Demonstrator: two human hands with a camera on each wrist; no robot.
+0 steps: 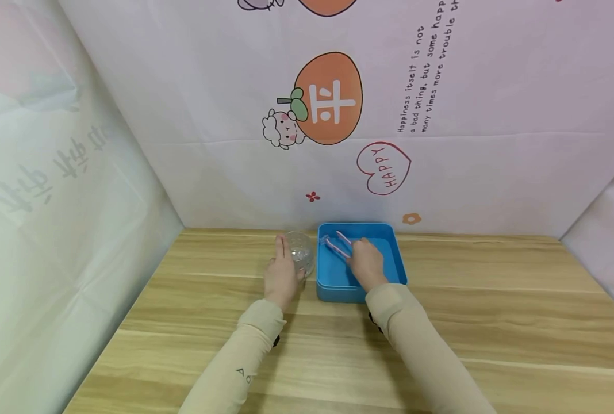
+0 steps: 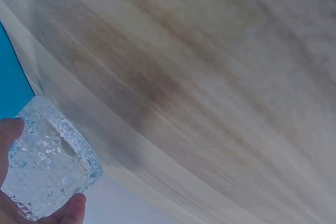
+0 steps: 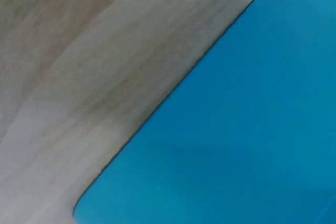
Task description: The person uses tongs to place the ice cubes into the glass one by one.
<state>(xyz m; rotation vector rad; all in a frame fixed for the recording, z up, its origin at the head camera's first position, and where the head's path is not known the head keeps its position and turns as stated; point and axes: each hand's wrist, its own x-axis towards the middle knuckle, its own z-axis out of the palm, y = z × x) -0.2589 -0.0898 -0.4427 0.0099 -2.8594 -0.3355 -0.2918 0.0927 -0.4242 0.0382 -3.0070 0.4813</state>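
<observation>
My left hand point(image 1: 280, 279) holds a clear glass point(image 1: 302, 253) at the back of the table, just left of a blue box point(image 1: 340, 294). In the left wrist view, thumb and fingers wrap round the glass point(image 2: 50, 153), which has a faceted, cut-looking surface. My right hand point(image 1: 367, 263) reaches over the open box and grips a pair of pink tongs point(image 1: 337, 249). Their two arms stand spread, pointing to the box's back left corner. A small clear piece point(image 1: 324, 239) shows at the tip of the nearer arm. The right wrist view shows only the box's blue wall point(image 3: 226, 124) and tabletop.
The wood-grain table point(image 1: 493, 310) extends to both sides and toward the front. A white printed cloth point(image 1: 234, 172) hangs directly behind the box and glass. More white cloth point(image 1: 79, 230) closes off the left side.
</observation>
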